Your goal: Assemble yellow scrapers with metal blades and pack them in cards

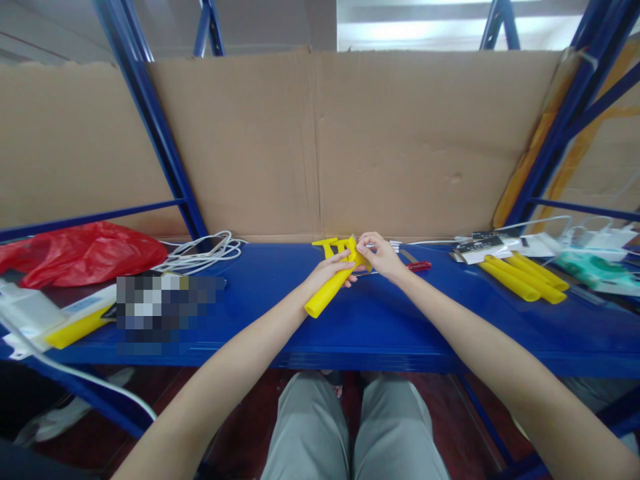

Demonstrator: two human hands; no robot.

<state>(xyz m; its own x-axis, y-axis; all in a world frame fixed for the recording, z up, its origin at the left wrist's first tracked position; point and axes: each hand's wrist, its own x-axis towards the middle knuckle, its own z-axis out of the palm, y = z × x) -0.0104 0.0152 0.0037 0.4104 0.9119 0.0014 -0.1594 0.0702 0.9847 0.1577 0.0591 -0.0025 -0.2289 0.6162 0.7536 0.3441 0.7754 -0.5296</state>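
My left hand (327,270) is wrapped round a yellow tube-shaped handle (325,295), held tilted with its open round end toward me. At the tube's far end is a wider yellow head (353,250). My right hand (376,253) is closed in a pinch at that head; what its fingertips grip is too small to make out. Just behind my left hand, T-shaped yellow pieces (326,245) lie by the cardboard. A tool with a red handle (419,266) lies beside my right wrist, its other end partly hidden by the hand.
Several yellow tubes (515,280) lie at right near white packets (480,248) and a green-white pack (590,267). At left are a red plastic bag (85,253), coiled white cable (215,252) and another yellow tube (77,330). A cardboard wall (400,147) closes the blue table's (400,333) back.
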